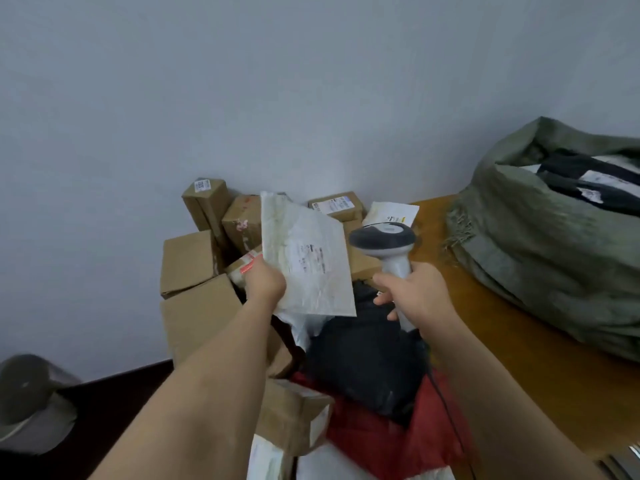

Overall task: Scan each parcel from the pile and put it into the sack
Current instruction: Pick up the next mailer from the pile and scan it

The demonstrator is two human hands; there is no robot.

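Note:
My left hand [265, 280] grips a flat white mailer parcel [304, 258] by its lower left edge and holds it up over the pile, its printed label facing me. Just to its right, my right hand [415, 292] grips the handle of a grey barcode scanner [384, 239], whose dark head is level with the label. Below both hands lies the pile: brown cardboard boxes [188, 259], a black bag parcel [367, 362] and a red parcel [377, 441]. The green woven sack [540, 244] stands open at the right, with dark and white parcels inside.
The sack stands on a wooden tabletop [540, 386] that runs along the right side. A plain grey wall is behind the pile. A grey rounded object [31, 403] sits at the lower left on a dark surface. The scanner's black cable [450, 414] trails down by my right forearm.

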